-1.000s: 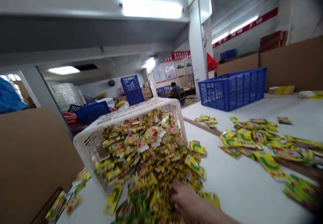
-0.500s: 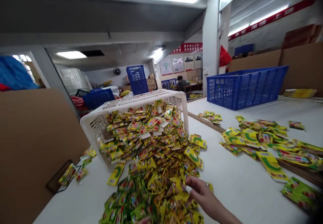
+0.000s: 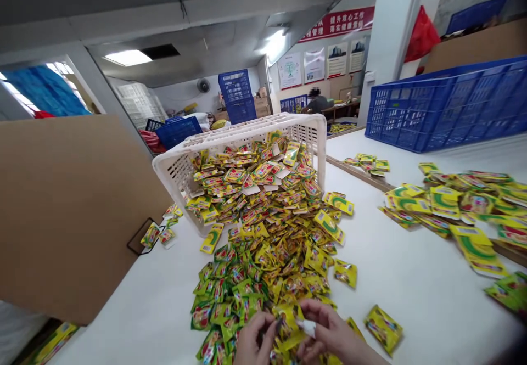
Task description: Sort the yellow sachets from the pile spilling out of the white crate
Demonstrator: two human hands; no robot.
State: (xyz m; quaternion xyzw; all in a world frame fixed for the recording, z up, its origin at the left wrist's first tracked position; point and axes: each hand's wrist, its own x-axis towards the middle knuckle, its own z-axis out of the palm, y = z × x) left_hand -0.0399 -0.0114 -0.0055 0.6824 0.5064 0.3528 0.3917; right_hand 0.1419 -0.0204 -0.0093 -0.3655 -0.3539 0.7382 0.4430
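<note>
My left hand point(image 3: 257, 338), fingers pinched, is at the lower middle beside a small yellow sachet point(image 3: 290, 321). From the other side, my right hand point(image 3: 331, 335) closes on the same sachet; a white wrapping covers one of its fingertips. Both hands are over a heap of yellow sachets point(image 3: 296, 282), with green sachets point(image 3: 222, 299) on its left side. Behind the heap, a white plastic crate point(image 3: 255, 130) lies on its side, and flat yellow packets point(image 3: 263, 173) spill from its mouth. Where my fingertips meet the sachet is partly hidden.
More yellow packets point(image 3: 444, 197) are spread across the right of the white table point(image 3: 395, 269), near a wooden strip point(image 3: 358, 176). A blue crate point(image 3: 448, 107) stands behind them. Cardboard point(image 3: 78, 206) walls the left side. A person point(image 3: 318, 101) sits in the background.
The view has tilted down and turned left. My left hand has come up into view, and both hands now meet at a yellow sachet. Loose yellow sachets now show on the table at right.
</note>
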